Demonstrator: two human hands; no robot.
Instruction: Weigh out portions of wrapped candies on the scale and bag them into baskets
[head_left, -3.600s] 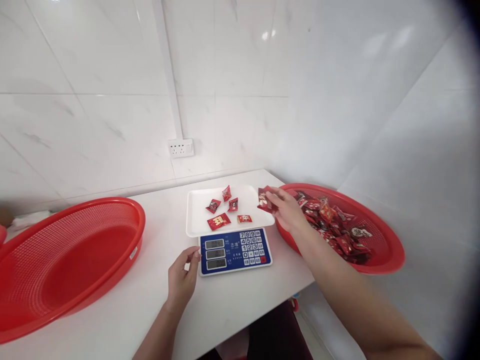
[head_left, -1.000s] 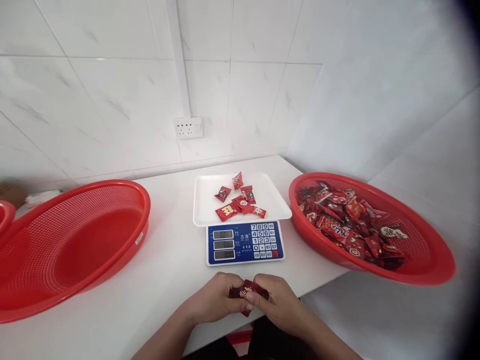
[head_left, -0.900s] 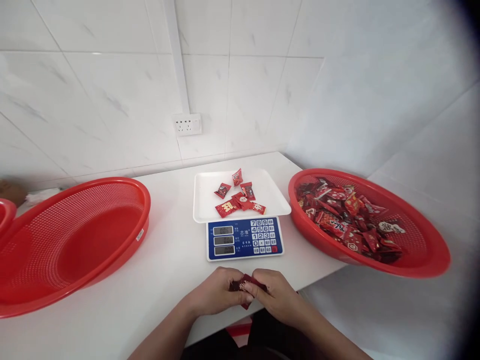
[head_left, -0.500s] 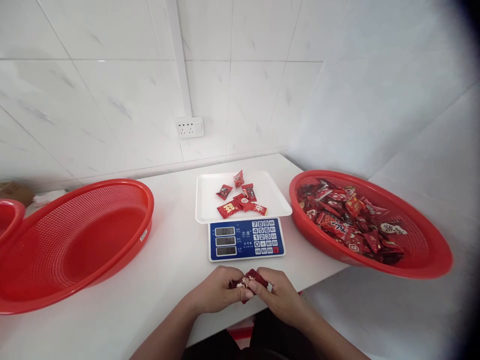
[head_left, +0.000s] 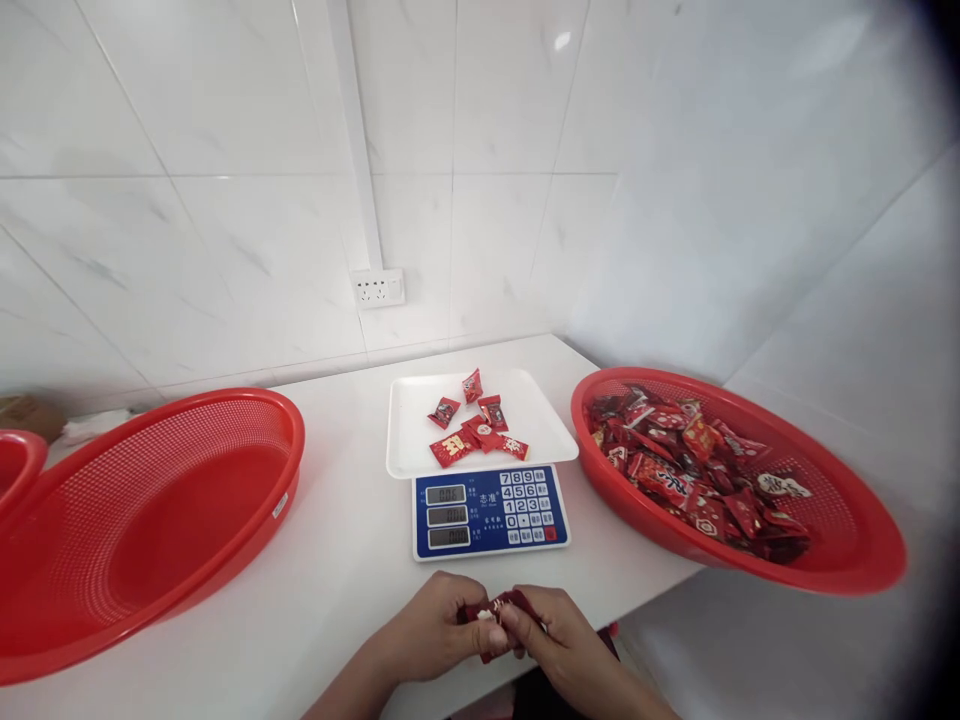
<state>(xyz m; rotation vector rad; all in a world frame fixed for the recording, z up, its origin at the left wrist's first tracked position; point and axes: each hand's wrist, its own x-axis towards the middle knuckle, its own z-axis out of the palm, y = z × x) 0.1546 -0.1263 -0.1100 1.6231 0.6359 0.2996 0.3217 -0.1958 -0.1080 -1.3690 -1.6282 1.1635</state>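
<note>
A dark red packet [head_left: 496, 606] with pale lettering is pinched between my two hands, in front of the scale. My left hand [head_left: 442, 628] grips its left side, and my right hand [head_left: 559, 632] grips its right side. The fingers cover much of it. Beyond them stands a blue and white scale [head_left: 487, 512] with lit number displays. Several small red packets [head_left: 452, 448] lie on the scale's white tray [head_left: 409, 425]. To the right, a red basket [head_left: 855, 520] holds a heap of red and dark packets [head_left: 660, 472].
A large red basket [head_left: 195, 510] with perforated sides stands on the white table [head_left: 337, 480] at the left, and part of another red basket [head_left: 16, 462] shows at the left edge. The tiled wall behind carries a socket [head_left: 379, 289].
The camera view has tilted up, so the baskets, scale and hands appear lower. The packet stays between both hands, which have moved slightly around it.
</note>
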